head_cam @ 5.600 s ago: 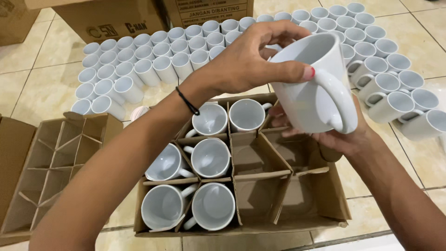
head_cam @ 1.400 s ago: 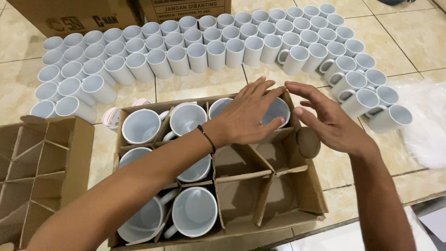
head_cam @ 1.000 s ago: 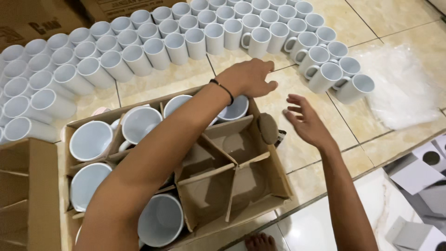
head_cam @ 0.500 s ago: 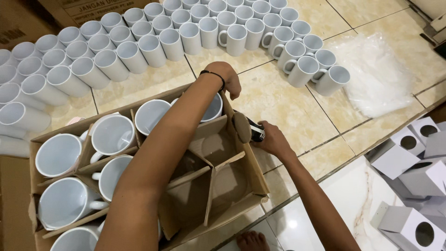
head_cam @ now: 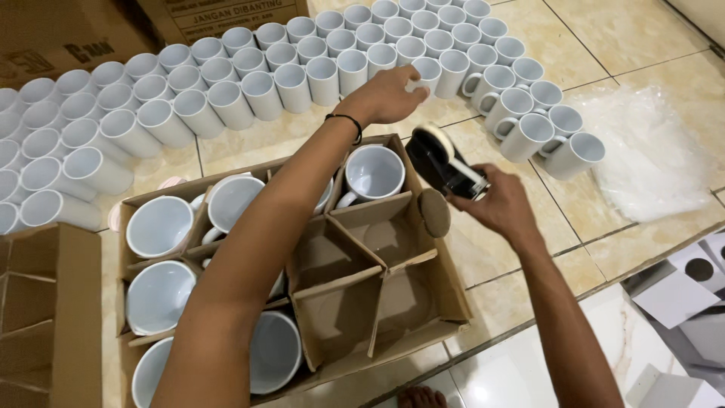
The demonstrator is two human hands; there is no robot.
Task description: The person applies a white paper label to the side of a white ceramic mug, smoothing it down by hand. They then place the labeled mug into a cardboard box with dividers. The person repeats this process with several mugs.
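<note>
The person's right hand (head_cam: 495, 205) is closed around a black tape dispenser (head_cam: 447, 160), fingers wrapped about its body from below so that the roll of tape at its top faces up and away from the palm; the dispenser hangs in the air just beside the far right corner of the partitioned cardboard box (head_cam: 442, 283), apart from its wall. The left hand (head_cam: 389, 94), a black band at its wrist, stretches across the box to the rows of white mugs (head_cam: 249, 83) on the tiled floor (head_cam: 642, 34); its fingers curl loosely at the rim of one mug (head_cam: 427, 73) in the near row, touching it or nearly so, and whether they have actually closed on it cannot be told from this angle.

The box lies open, its cardboard dividers forming cells so that mugs do not knock one another; the cells on the left and the far one under the forearm each hold a white mug lying on its side, mouth towards the camera, such as the boxed mug (head_cam: 374, 174); the near right cells stand unfilled. A second divided box (head_cam: 38, 317) sits at the left edge; a sheet of clear plastic wrap (head_cam: 649, 155) lies on the tiles to the right, well apart from both hands.
</note>
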